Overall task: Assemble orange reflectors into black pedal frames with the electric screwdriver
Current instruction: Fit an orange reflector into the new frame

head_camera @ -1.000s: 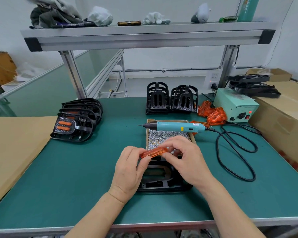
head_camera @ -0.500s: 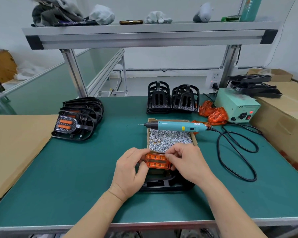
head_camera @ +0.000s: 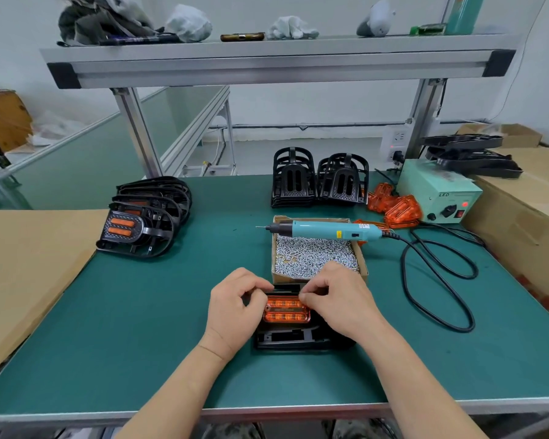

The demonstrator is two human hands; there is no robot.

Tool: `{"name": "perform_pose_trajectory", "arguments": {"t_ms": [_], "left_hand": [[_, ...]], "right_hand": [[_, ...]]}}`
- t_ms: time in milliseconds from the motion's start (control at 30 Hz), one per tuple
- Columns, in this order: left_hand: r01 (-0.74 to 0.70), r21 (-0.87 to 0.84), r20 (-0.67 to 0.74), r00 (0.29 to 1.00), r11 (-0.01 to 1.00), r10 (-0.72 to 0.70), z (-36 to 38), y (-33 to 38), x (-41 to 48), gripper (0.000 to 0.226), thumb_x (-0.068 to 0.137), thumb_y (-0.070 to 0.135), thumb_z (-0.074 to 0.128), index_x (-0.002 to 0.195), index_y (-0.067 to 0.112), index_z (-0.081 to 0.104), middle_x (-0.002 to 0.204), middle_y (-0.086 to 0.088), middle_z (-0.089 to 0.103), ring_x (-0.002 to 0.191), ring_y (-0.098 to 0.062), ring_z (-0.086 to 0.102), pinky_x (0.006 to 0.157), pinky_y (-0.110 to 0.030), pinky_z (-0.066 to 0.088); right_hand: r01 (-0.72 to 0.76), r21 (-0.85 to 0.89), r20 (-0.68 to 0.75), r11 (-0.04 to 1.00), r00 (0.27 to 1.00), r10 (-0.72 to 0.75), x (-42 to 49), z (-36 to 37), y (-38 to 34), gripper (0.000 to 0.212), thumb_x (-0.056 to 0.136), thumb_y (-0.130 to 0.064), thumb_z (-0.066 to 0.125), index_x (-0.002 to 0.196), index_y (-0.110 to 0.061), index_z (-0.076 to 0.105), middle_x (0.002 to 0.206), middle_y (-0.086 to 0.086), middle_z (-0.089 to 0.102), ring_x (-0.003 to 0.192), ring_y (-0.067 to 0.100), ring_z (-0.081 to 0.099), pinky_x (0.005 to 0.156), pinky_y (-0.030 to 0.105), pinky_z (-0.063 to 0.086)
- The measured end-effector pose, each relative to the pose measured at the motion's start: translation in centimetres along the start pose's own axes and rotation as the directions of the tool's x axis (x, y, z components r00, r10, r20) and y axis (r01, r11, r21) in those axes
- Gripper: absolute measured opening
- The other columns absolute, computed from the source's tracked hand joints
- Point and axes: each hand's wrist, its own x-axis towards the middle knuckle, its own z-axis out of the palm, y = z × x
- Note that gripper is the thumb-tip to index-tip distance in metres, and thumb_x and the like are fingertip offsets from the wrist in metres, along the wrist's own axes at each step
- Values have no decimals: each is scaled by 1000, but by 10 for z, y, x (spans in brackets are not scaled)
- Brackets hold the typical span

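- Orange ribbed plastic reflector (head_camera: pixel 286 310) lies flat in the black plastic pedal frame (head_camera: pixel 298 339) on the green mat (head_camera: pixel 140 343), close before me.
- My left hand (head_camera: pixel 235 307) and right hand (head_camera: pixel 343 302) pinch its two ends with curled fingertips.
- I should press evenly until it sits flush, with the holes aligned.
- Next comes a screw from the cardboard box of silver screws (head_camera: pixel 314 256); the teal electric screwdriver (head_camera: pixel 330 230) rests across that box, untouched.

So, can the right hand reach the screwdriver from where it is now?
Probably yes. The screwdriver lies uncovered across the far end of the box of screws, just beyond the right hand; nothing blocks the way. The hand must first release the reflector.
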Motion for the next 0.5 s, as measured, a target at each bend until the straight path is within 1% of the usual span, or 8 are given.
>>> {"name": "perform_pose_trajectory", "arguments": {"t_ms": [67,133,200,267,400,500], "left_hand": [[72,-25,66,995,997,-70,0,-1,1,27,78,-10,64,74,14,75,77,3,65,75,-10,59,71,-17,45],[115,-48,124,986,992,-108,0,-2,2,27,78,-7,66,71,18,73,78,3,62,74,-9,56,69,-12,42],[148,-54,174,975,987,-137,0,-3,5,24,79,-2,67,69,19,71,82,3,58,72,-8,54,69,-14,41],[169,-59,223,963,984,-152,1,-5,6,22,79,0,68,70,21,70,86,4,54,71,-7,51,70,-17,42],[154,-29,266,953,988,-141,2,-8,5,22,77,1,68,71,22,68,88,6,51,72,-5,50,72,-17,40],[162,-34,267,952,986,-147,3,-8,6,23,77,1,67,71,23,67,90,5,51,72,-6,49,72,-19,41]], "right_hand": [[-5,-25,-10,1000,1000,5,0,3,0,9,90,-38,73,86,-33,79,90,-13,51,92,9,51,72,31,43],[-1,-33,-23,999,1000,0,1,5,1,9,90,-37,73,85,-32,78,90,-12,51,91,9,51,71,30,43],[11,-39,-37,999,999,-13,1,7,2,9,89,-35,73,83,-31,77,88,-13,51,88,7,51,65,25,39],[21,-64,-54,998,998,-25,0,8,3,9,89,-32,73,80,-31,74,88,-12,50,87,7,52,63,24,37],[49,-136,-74,990,995,-59,-2,12,3,10,89,-30,72,80,-32,68,89,-14,47,89,8,52,67,28,40],[72,-98,-78,993,994,-80,-3,10,5,7,88,-28,73,82,-30,69,90,-14,48,87,5,51,70,28,42]]}}
